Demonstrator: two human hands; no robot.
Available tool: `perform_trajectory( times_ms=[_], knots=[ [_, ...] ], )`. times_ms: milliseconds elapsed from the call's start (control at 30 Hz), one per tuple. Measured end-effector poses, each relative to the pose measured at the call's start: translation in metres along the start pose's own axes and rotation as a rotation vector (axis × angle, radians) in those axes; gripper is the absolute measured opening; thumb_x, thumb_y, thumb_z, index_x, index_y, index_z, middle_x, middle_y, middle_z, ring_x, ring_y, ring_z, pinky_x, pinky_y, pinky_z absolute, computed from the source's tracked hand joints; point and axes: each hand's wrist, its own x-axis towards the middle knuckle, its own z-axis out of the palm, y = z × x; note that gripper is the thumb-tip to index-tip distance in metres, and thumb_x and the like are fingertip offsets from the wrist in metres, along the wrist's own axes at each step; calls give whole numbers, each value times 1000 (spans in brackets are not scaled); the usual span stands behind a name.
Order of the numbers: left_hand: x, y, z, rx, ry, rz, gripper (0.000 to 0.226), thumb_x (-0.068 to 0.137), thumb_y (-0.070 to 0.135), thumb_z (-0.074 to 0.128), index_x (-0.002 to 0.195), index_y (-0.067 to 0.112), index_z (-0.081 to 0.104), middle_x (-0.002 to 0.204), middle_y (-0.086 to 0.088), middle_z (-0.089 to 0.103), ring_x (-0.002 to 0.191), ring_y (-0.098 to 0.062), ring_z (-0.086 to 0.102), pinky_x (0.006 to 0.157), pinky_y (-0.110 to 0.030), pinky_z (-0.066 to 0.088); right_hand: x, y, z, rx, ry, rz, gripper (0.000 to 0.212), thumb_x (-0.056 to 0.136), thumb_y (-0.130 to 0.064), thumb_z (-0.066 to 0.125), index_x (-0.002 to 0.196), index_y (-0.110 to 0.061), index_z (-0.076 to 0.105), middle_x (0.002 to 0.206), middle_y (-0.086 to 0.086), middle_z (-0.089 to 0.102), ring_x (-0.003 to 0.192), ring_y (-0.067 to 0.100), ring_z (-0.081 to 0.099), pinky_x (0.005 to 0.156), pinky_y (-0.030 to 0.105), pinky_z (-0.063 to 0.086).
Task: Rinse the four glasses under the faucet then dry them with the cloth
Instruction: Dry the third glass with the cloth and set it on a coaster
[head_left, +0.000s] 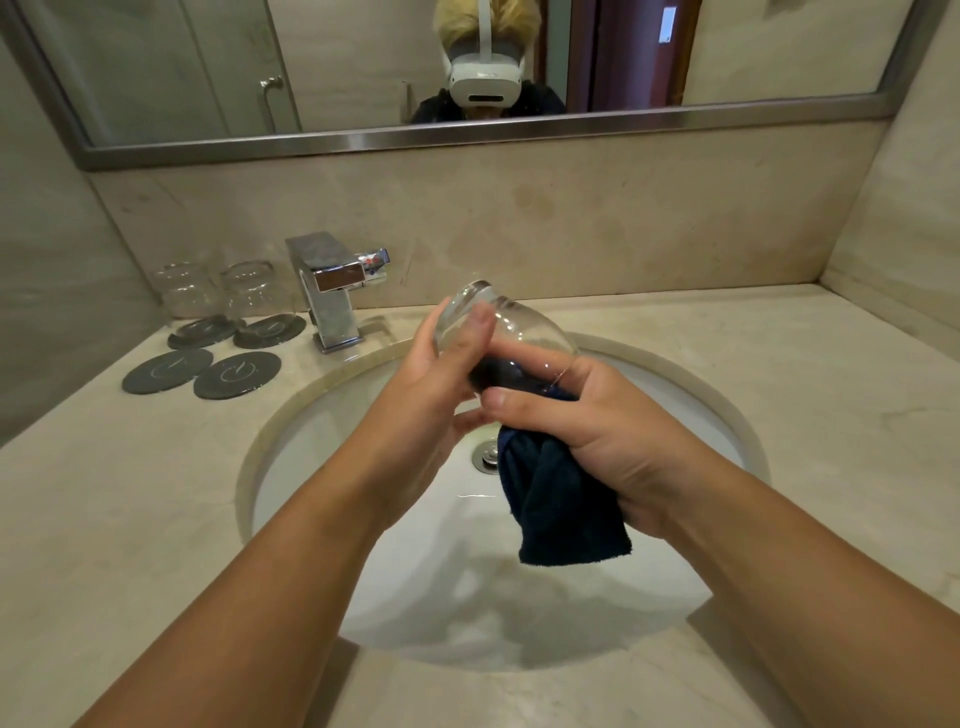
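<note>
Beige stone worktop (779, 364) w/ white sink (415, 571); mirror (727, 52) at 12. 2 glasses (187, 291) on coasters (200, 332) at 10. L grip (436, 374) wraps tilted glass (519, 332); R grip (597, 431) clutches blue cloth (561, 509) stuffed inside.

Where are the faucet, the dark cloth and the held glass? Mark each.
faucet (335, 306), head view, on its upright body.
dark cloth (566, 509), head view, on its hanging part.
held glass (522, 323), head view, on its clear side wall.

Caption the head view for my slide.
Over the sink, left hand holds a glass while right hand dries its inside with a dark cloth.
</note>
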Motion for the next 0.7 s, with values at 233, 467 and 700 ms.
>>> perform_trajectory(
  times_ms=[233, 467, 700],
  knots=[
    [0, -4, -1, -29, -6, -17, 58, 97, 48, 65, 140, 12, 51, 131, -19, 73, 124, -32, 72, 107, -47, 57, 0, 3, -2, -20, -19, 42, 41, 95, -10, 75, 133, -26, 74, 121, 2, 79, 118, 19, 73, 104, 33, 53],
    [-1, 0, -4, -43, -31, 13, 93, 86, 46, 78, 161, 10, 35, 140, -9, 70, 132, -22, 67, 110, -34, 54, 3, 0, -7, 214, -65, 32, 55, 79, -20, 78, 134, -27, 73, 129, 0, 76, 118, 14, 71, 99, 26, 51],
    [-1, 1, 3, -11, 3, 2, 77, 89, 69, 62, 148, 22, 48, 115, -3, 78, 119, -25, 74, 103, -42, 58, 0, 0, -3, -82, -18, -78, 41, 97, -5, 71, 127, -33, 76, 121, -7, 79, 117, 11, 73, 106, 31, 50]
  ],
)
